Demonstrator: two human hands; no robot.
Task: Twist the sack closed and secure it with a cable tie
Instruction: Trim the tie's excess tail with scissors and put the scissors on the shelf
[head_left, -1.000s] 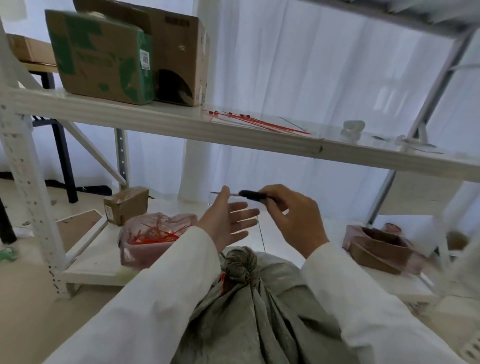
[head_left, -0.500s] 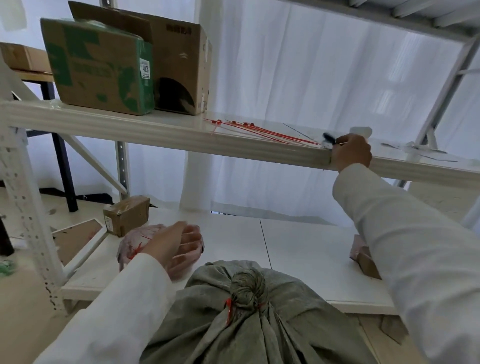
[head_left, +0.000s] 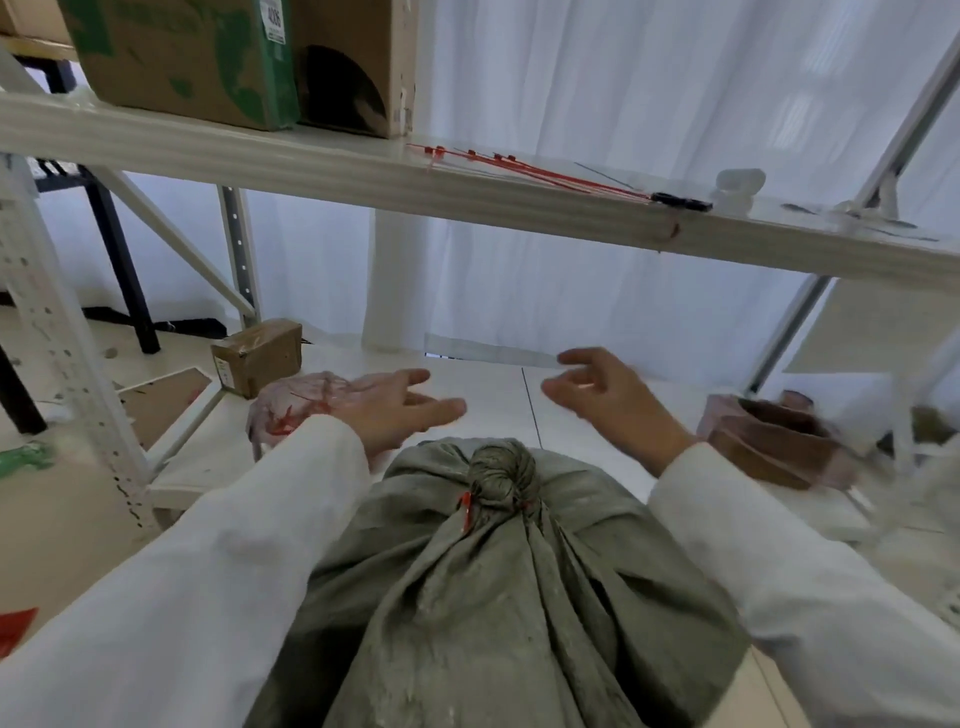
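**Observer:** Start close in. Where is the sack?

**Me:** Right under my view. The grey-green sack (head_left: 498, 597) fills the bottom centre, standing between my two sleeves, its top reaching up against the front edge of the lower shelf (head_left: 587, 415). The cloth is dusty and drawn into deep pleats that all run up to one tight twisted knob (head_left: 501, 475). A red cable tie (head_left: 466, 506) sits at the base of that knob, its short tail hanging on the left side. I judge the closure done: the neck looks cinched and nothing is holding it.

**Observer:** And your hands?

**Me:** Both hover above and beyond the knob, touching nothing. My left hand (head_left: 397, 413) is spread, fingers straight, pointing inward; my right hand (head_left: 608, 397) is loose, fingers slightly bent, empty. They flank the neck, which reads to me as a release, or readying to take the sack.

**Observer:** Farther out?

**Me:** Behind my left hand lies a clear bag (head_left: 291, 405) with red ties inside, kept within reach. Higher up, on the upper shelf (head_left: 311, 166), spare red ties (head_left: 530, 171) lie in a row, and a black-handled tool (head_left: 680, 201) rests at their right end, parked off the work.
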